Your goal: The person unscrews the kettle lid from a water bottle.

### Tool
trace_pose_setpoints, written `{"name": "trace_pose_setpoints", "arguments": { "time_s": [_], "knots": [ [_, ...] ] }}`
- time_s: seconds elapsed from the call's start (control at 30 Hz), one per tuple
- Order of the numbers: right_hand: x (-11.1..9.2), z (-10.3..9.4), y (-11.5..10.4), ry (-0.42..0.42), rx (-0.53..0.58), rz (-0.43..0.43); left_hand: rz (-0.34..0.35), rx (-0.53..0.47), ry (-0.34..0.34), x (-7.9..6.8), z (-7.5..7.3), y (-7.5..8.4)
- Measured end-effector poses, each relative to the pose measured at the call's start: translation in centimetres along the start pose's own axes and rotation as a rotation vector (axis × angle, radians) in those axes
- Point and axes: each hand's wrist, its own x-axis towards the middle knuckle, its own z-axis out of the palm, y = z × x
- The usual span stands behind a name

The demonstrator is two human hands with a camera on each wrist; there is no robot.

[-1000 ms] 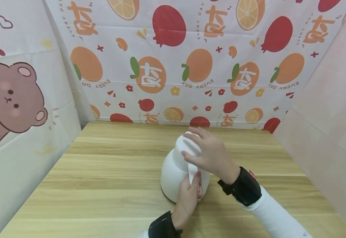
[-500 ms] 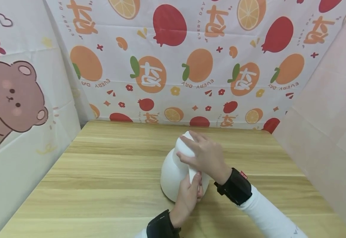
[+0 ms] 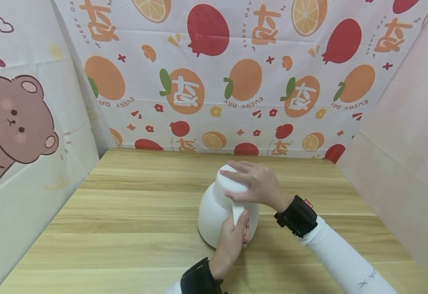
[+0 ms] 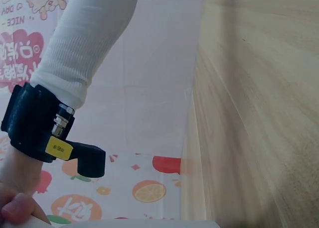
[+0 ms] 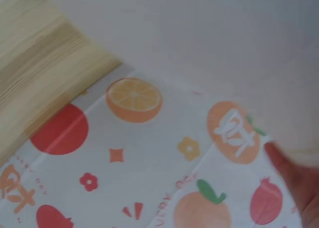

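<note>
A white, round-bodied jug (image 3: 210,216) with a narrower white lid (image 3: 228,183) stands on the wooden table. My left hand (image 3: 232,234) grips its white handle (image 3: 237,210), thumb laid along the near side. Over the top, my right hand (image 3: 259,183) holds the lid, its fingers spread across the far side and the thumb on the near side. In the left wrist view, the pale edge of the jug (image 4: 149,224) shows along the bottom. The right wrist view has the blurred white jug (image 5: 164,34) filling the top and a finger (image 5: 286,171) at the right.
The wooden table (image 3: 125,228) extends around the jug. A fruit-printed cloth (image 3: 206,85) hangs behind it. At the left hangs a cloth with a bear print (image 3: 19,122), at the right a plain pale cloth (image 3: 408,163). Each wrist wears a black band (image 3: 297,216).
My right hand turns on the lid: the wrist swings toward me and left, then back out to the right and away, fingers shifting over the lid. The left hand and jug stay in place.
</note>
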Motion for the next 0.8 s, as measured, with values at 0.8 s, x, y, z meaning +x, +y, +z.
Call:
{"name": "trace_pose_setpoints", "arguments": {
  "time_s": [0.8],
  "knots": [
    [1.6,-1.7,-2.9,-0.099,0.034,0.203,-0.021,0.027,0.047,-0.2,0.2,0.0]
  ]
}}
